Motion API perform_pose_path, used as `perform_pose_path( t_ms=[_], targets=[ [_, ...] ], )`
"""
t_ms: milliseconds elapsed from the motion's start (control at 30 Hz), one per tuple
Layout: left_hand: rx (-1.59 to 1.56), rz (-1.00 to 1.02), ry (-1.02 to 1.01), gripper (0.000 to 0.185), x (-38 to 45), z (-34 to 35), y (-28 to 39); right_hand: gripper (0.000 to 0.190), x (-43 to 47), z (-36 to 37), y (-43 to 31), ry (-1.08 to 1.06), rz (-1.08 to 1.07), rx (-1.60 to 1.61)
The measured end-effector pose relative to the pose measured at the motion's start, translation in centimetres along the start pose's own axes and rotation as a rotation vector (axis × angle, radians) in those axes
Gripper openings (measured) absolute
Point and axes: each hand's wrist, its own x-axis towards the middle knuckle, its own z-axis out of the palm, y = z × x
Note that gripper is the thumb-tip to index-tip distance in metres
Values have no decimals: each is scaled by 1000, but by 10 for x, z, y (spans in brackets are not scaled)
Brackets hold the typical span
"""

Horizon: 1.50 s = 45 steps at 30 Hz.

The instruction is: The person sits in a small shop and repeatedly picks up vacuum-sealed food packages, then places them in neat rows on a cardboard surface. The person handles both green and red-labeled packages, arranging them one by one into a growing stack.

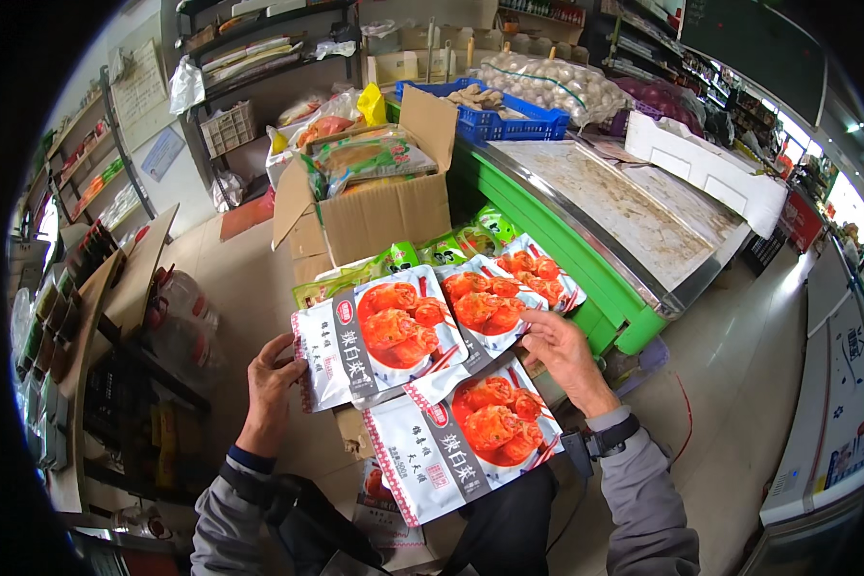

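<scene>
My left hand pinches the left end of a silver pouch of spicy cabbage, printed with a bowl of red cabbage. My right hand has its fingertips at the right edge of a second such pouch, partly covered by the first. Whether they grip it is unclear. A third pouch lies behind, at the far right. Nearest to me, a fourth rests tilted above my knees. Lower down, between my legs, one more pouch is partly hidden.
Beyond the pouches are green packets and an open cardboard box of bagged goods. A green-sided display stand on the right bears a blue crate and a net bag of garlic. Wooden shelving is on the left; a white chest freezer is on the right.
</scene>
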Motion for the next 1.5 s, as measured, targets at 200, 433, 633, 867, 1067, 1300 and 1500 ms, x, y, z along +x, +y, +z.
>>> perform_pose_path(
  t_ms=[200,433,633,867,1067,1300,1500],
  targets=[
    [-90,-54,34,58,-12,10,1,39,2,0,-1,29,26,11],
    [-87,-161,-13,64,-29,26,25,24,3,1,-2,51,197,228],
    [-72,-172,-90,62,-29,23,28,20,3,12,-6,-53,221,313],
    [-52,-151,-127,63,-28,24,31,17,9,18,1,-37,254,453],
    [-41,-170,-192,63,-28,20,33,17,8,24,11,38,269,474],
    [356,42,-132,75,-39,26,34,19,-6,34,7,128,262,501],
    [1175,664,-166,81,-68,76,60,19,-4,28,1,33,265,504]
  ],
)
